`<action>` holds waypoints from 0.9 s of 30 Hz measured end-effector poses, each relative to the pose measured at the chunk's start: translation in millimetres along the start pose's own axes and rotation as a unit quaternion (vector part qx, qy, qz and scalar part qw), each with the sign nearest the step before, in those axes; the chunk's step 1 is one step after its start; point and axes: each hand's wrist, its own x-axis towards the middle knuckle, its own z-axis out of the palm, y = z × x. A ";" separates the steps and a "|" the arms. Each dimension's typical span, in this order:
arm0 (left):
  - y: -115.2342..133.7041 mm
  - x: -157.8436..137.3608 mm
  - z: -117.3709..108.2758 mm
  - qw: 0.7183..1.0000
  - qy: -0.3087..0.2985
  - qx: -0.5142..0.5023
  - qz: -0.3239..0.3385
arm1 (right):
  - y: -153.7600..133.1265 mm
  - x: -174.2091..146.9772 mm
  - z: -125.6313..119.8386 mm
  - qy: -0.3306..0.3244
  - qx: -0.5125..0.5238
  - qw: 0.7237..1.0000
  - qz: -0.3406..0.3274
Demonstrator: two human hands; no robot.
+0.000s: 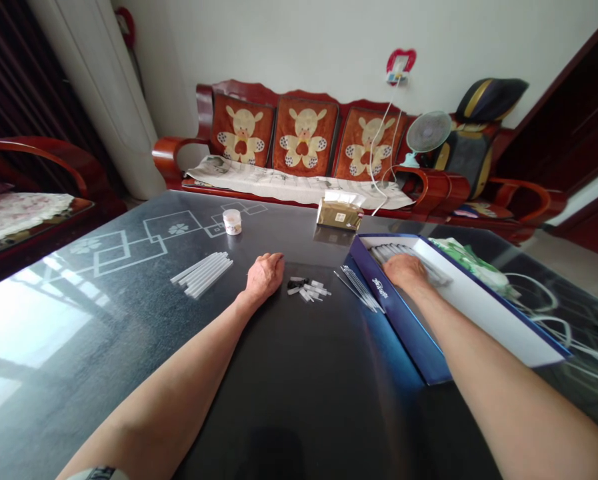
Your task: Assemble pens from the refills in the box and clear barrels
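Note:
My left hand [265, 275] rests on the dark table with its fingers curled closed; whatever they hold, if anything, is hidden. Just right of it lies a small heap of short white, clear and black pieces [309, 289]. To its left are several whitish, straight pen-barrel-like tubes [203, 274], side by side. My right hand [405, 271] reaches into the open blue box [403, 327], at a row of clear tubes [389, 251]. Its fingertips are out of sight. Several thin rods like pen refills [359, 289] lie against the box's left side.
A paper cup [232, 222] and a gold tissue box [339, 212] stand farther back on the table. Right of the blue box lie a green-and-white bag [471, 263] and loose white cables [553, 320]. A wooden sofa [179, 152] and small fan [429, 131] are beyond.

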 end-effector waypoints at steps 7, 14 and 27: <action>8.0 1.8 -8.2 0.985 0.067 -0.156 -0.029 | -66.2 -19.6 -48.7 -0.013 0.146 0.989 -0.004; 36.1 -0.1 -17.3 0.877 -0.085 -0.469 -0.060 | -123.7 -110.6 -5.5 -0.211 0.549 0.808 0.039; 31.8 13.4 -34.2 0.905 -0.024 -0.421 -0.062 | -99.1 -125.1 29.6 -0.044 0.356 0.926 -0.118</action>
